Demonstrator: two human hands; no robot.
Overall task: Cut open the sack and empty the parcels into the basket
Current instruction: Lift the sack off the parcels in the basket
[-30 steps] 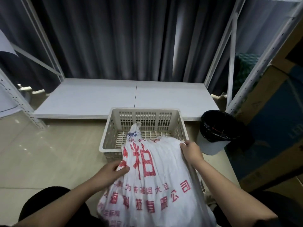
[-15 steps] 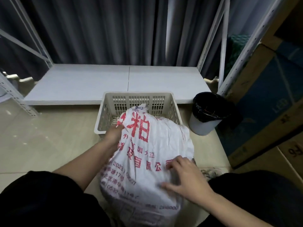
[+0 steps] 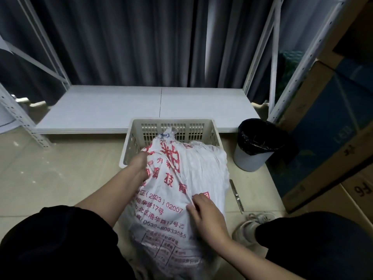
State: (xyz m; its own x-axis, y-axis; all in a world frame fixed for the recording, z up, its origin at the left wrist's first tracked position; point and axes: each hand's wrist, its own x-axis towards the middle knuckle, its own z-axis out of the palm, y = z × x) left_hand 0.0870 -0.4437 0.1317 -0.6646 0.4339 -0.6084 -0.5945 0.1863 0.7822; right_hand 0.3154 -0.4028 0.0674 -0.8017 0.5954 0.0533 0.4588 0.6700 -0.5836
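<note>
A bulging white woven sack (image 3: 181,178) with red print leans over the near rim of a cream slotted plastic basket (image 3: 129,146) on the floor. Its tied top end points into the basket. My left hand (image 3: 139,165) presses against the sack's upper left side, fingers hidden in the folds. My right hand (image 3: 205,216) grips a bunch of the sack's fabric lower down on its right face. The parcels inside are hidden. A utility knife (image 3: 236,196) lies on the floor just right of the sack.
A white bin with a black liner (image 3: 255,147) stands right of the basket. A low white shelf board (image 3: 145,108) runs behind it, with rack posts (image 3: 18,116) either side. Cardboard boxes (image 3: 331,138) crowd the right. My shoe (image 3: 250,227) and knees are close below.
My right hand slid from the sack's upper right corner down to its lower face and bunched the fabric. My left hand moved up to the basket rim. The sack tipped further toward the basket.
</note>
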